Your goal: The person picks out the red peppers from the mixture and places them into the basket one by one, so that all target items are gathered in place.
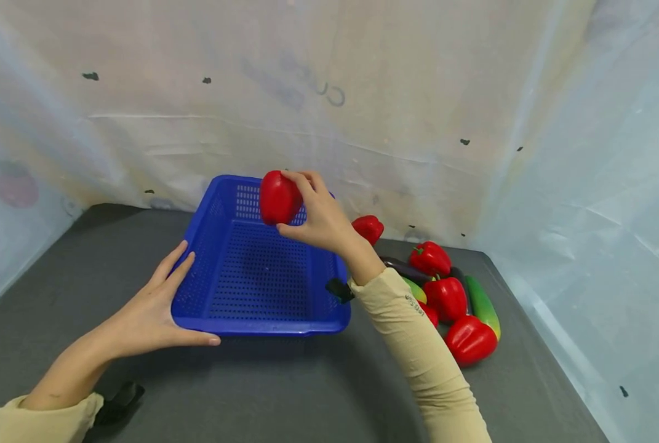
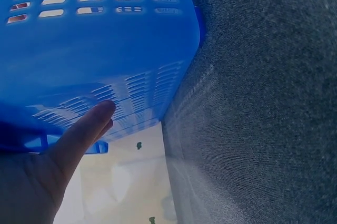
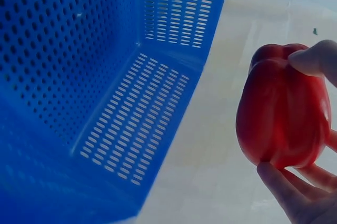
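Observation:
My right hand [image 1: 318, 212] holds a red bell pepper [image 1: 278, 198] between thumb and fingers, over the far part of a blue plastic basket [image 1: 329, 327]. The right wrist view shows the thumb on one end of this pepper [image 3: 281, 113] and fingertips at the other. My left hand [image 1: 146, 317] grips the basket's near left corner, thumb along the front and fingers spread up the left side. In the left wrist view, a finger of the left hand [image 2: 79, 134] lies against the slotted outer wall [image 2: 68, 56]. The basket's perforated floor [image 1: 259, 271] shows bare.
Right of the basket lies a pile with several red bell peppers [image 1: 470, 340], a green cucumber-like vegetable [image 1: 481, 306] and a dark eggplant [image 1: 403, 268]. Another red pepper [image 1: 369, 227] is partly behind my right wrist. Pale plastic sheeting [image 1: 395, 111] borders the grey table [image 1: 240, 394].

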Tool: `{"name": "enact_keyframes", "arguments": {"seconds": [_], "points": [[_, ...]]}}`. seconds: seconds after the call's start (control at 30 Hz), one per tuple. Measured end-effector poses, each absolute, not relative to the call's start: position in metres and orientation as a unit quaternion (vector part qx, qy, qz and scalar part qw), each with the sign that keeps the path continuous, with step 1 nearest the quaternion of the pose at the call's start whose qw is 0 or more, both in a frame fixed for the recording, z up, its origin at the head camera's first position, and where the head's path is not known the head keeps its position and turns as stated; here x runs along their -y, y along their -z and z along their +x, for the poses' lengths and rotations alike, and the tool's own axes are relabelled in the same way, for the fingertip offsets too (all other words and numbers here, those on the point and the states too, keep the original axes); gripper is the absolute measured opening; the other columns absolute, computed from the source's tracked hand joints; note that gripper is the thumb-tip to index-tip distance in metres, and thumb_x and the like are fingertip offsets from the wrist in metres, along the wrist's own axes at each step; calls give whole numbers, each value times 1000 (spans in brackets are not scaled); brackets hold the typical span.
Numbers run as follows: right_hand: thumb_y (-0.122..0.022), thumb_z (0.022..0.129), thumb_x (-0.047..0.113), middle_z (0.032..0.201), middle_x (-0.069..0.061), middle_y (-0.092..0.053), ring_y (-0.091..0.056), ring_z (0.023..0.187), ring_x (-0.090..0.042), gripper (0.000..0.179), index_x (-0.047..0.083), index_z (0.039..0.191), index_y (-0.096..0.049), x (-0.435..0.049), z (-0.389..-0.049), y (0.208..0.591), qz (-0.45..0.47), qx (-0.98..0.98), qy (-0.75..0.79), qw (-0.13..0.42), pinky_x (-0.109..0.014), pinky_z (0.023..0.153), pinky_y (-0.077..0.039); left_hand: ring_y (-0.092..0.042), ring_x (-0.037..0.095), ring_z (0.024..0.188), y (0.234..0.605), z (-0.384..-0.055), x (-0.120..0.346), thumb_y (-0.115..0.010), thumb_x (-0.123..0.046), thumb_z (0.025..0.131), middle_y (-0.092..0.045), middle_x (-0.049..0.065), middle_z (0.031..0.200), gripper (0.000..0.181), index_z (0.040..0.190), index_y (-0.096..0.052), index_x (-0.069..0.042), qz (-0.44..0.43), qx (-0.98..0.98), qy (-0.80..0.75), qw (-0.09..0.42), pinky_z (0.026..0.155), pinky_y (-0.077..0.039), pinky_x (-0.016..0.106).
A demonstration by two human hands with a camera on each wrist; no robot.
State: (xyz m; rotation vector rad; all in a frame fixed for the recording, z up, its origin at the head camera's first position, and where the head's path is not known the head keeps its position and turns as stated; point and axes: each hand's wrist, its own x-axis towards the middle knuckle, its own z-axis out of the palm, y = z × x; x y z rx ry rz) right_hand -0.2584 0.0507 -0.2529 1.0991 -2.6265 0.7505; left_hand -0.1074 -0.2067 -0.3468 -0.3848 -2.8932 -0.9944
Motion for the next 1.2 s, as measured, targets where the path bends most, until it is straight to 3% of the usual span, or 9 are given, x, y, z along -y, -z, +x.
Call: {"name": "enact_keyframes", "arguments": {"seconds": [0.67,1.2], "points": [[-76,77,18,146,-14,-26,-44,129,-30,90,13,150,-23,-16,-293,285,310,899,-307,33,-43,104,-44,-21,55,135,345,-104,196,-86,-53,60,13,9,160,136,154,0,-4,-133,930,341,27,93,-33,74],[-78,76,15,143,-14,-33,-48,127,-32,86,16,147,-29,-6,-300,312,280,911,-301,1,-47,101,-45,-22,55,134,346,-100,194,-87,-53,59,12,11,160,137,154,0,-5,-134,929,344,32,91,-32,75]]}}
